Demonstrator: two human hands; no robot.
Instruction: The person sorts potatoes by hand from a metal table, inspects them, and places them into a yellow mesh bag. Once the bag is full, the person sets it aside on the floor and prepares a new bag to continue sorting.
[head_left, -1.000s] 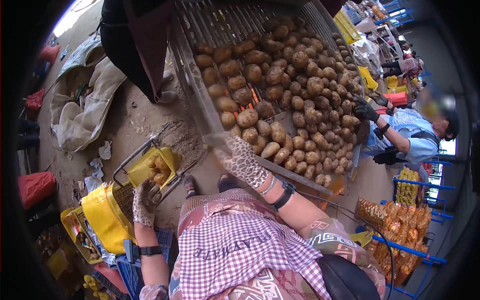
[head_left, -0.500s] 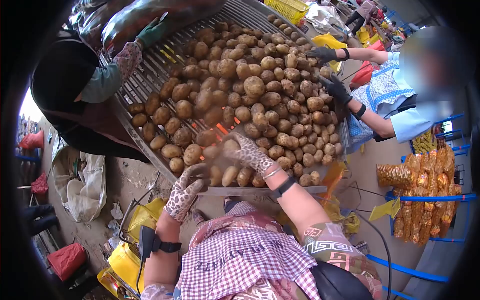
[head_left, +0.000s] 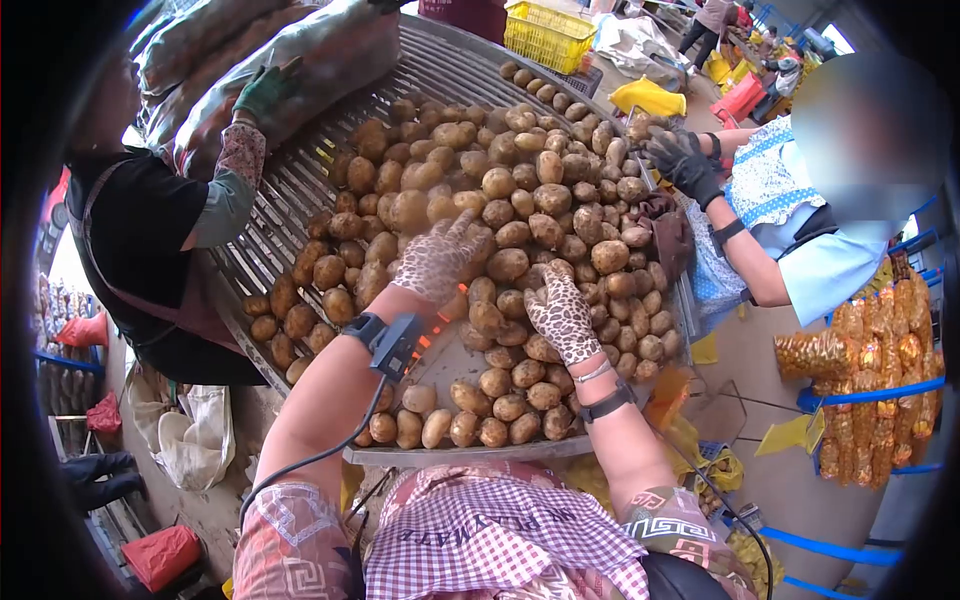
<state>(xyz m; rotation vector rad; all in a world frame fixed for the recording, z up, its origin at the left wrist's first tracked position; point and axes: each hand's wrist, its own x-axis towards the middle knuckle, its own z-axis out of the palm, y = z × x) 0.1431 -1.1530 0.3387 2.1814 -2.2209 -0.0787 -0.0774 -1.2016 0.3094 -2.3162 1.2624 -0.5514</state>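
Observation:
A slatted metal sorting table (head_left: 300, 185) is heaped with brown potatoes (head_left: 520, 200). My left hand (head_left: 438, 258), in a leopard-print glove, reaches over the pile with fingers spread and rests on the potatoes near the middle. My right hand (head_left: 560, 312), in the same kind of glove, lies flat on the potatoes a little nearer to me; whether it grips one I cannot tell. Each wrist carries a black band, and a cable runs from the left one.
A person in a black top (head_left: 150, 240) stands at the table's left side, one gloved hand (head_left: 262, 88) on a sack. A person in blue (head_left: 800, 230) at the right has black-gloved hands (head_left: 682, 165) on the potatoes. Orange net bags (head_left: 870, 350) hang at right.
The view has swung up from the ground and yellow bags to the table. Both my hands have reached further forward onto the pile, the left from down by the bags.

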